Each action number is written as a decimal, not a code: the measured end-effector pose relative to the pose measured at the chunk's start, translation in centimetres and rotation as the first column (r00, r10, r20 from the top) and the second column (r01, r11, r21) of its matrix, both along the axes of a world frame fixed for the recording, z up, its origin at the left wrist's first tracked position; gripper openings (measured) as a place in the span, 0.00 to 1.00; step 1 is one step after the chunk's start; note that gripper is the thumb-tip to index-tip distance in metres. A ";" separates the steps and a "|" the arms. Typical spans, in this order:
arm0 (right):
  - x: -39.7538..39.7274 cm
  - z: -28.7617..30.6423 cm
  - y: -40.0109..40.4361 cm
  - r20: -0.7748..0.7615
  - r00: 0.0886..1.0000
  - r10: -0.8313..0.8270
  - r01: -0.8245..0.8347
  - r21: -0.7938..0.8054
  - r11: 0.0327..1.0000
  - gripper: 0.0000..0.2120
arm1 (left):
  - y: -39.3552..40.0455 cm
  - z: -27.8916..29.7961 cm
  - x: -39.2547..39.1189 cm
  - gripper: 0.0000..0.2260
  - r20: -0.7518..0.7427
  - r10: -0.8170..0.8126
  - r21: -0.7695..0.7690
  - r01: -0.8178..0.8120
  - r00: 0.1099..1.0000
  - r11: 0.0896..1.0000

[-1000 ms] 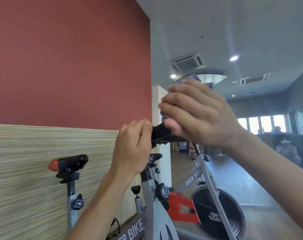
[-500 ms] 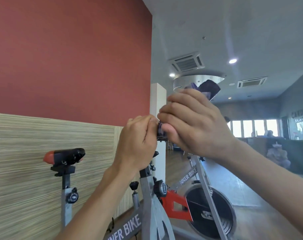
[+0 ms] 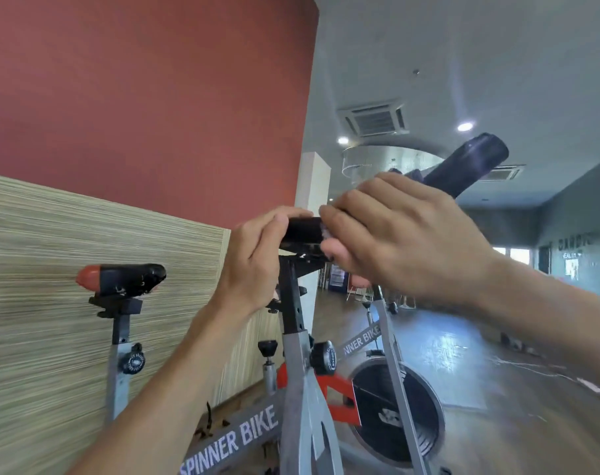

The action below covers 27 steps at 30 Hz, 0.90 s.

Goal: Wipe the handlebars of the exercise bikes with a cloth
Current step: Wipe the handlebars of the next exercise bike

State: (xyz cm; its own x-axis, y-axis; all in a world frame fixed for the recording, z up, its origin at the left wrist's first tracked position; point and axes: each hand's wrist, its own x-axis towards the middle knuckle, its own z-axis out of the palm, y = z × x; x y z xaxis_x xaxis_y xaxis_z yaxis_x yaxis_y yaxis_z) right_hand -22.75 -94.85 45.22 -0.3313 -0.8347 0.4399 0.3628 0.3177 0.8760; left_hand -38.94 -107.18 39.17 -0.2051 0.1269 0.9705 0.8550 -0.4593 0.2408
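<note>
Black handlebar (image 3: 302, 231) | left hand (image 3: 257, 258) grips it | right hand (image 3: 401, 241) clasps cloth (image 3: 326, 231) around it

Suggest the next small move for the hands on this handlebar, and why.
Probably slide the right hand, wrapped round the black foam handlebar with a sliver of purplish cloth showing, up toward the bare raised bar end, while the left hand steadies the bar.

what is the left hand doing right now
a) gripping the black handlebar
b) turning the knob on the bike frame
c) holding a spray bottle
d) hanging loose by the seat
a: the left hand is curled around the black handlebar, beside the right hand.
</note>
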 end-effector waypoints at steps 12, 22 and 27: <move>-2.8 -0.9 -2.9 -0.091 0.986 -0.137 0.120 -0.175 0.977 0.23 | -1.2 0.5 -1.6 0.20 0.065 -0.118 -0.060 0.122 0.991 0.991; -4.1 -1.5 -3.4 -0.166 0.971 -0.171 0.143 -0.170 0.975 0.23 | -0.6 0.2 -1.6 0.19 0.021 -0.180 0.012 0.180 0.983 0.984; 0.0 -1.4 -2.4 -0.081 0.981 -0.178 0.162 -0.167 0.973 0.22 | -0.6 0.1 -2.1 0.19 0.008 -0.086 0.008 0.086 0.996 0.996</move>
